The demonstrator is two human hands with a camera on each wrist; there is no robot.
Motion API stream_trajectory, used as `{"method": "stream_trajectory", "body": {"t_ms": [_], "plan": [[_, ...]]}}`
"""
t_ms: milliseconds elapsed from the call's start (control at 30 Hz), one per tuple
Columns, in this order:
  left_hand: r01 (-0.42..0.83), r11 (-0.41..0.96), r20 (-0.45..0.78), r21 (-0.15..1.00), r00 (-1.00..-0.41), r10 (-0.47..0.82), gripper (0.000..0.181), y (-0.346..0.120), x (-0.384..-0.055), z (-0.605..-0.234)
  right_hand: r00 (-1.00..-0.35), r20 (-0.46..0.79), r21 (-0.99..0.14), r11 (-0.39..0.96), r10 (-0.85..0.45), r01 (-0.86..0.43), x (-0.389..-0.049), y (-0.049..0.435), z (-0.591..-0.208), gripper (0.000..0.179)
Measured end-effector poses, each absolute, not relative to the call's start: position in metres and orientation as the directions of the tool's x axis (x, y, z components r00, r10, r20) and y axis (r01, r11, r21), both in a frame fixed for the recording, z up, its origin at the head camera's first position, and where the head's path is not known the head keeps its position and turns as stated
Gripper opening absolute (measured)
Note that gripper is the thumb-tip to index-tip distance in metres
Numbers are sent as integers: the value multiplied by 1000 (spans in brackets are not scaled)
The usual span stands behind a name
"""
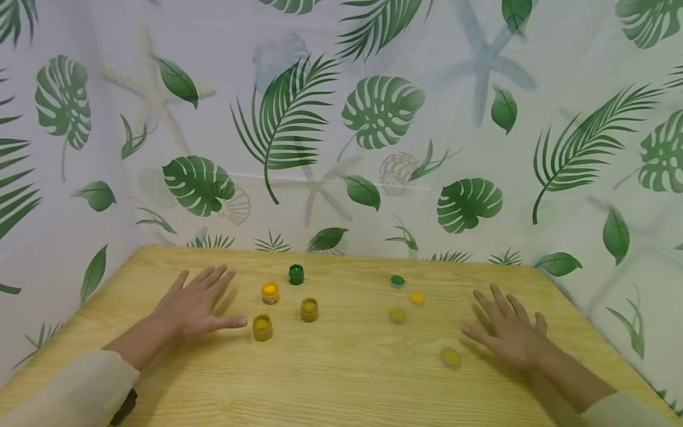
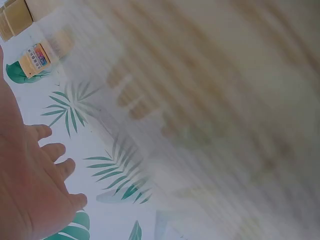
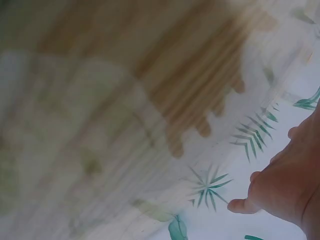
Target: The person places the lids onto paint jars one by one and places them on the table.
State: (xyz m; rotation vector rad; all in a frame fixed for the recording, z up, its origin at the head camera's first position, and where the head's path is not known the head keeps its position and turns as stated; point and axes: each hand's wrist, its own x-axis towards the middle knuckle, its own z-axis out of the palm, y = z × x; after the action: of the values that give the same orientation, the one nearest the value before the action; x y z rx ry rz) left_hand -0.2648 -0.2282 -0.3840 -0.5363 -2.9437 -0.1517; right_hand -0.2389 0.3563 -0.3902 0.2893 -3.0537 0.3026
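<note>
My left hand (image 1: 197,308) is spread with straight fingers at the table's left, holding nothing. Its thumb points at a mustard-yellow paint jar (image 1: 262,328), a small gap apart. Beyond that stand an orange-yellow paint jar (image 1: 270,293), a second mustard paint jar (image 1: 309,310) and a green one, all uncapped. On the right, my right hand (image 1: 512,335) has its fingers spread and holds nothing. Nearest to it lies a mustard lid (image 1: 450,358). Farther back are another mustard lid (image 1: 398,315), a yellow lid (image 1: 417,298) and a green lid (image 1: 397,281).
The light wooden table (image 1: 341,379) ends at a white curtain (image 1: 416,207) printed with green leaves, which rises behind it and at both sides. The green paint jar (image 1: 296,275) stands nearest the back edge. Both wrist views mostly show the blurred, reflective tabletop.
</note>
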Motion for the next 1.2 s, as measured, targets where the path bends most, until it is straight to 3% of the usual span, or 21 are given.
{"method": "stream_trajectory", "body": {"t_ms": [433, 833, 1200], "plan": [[417, 902, 135, 109, -906, 402, 116, -222, -260, -380, -962, 99, -205, 941, -254, -270, -227, 341, -386, 79], [420, 900, 157, 120, -903, 401, 116, -210, -254, -384, -963, 73, -184, 945, -261, -270, -222, 323, -389, 79], [417, 897, 195, 150, -901, 386, 111, -199, -252, -384, -901, 228, -139, 903, -370, -406, -224, 312, -387, 66]]}}
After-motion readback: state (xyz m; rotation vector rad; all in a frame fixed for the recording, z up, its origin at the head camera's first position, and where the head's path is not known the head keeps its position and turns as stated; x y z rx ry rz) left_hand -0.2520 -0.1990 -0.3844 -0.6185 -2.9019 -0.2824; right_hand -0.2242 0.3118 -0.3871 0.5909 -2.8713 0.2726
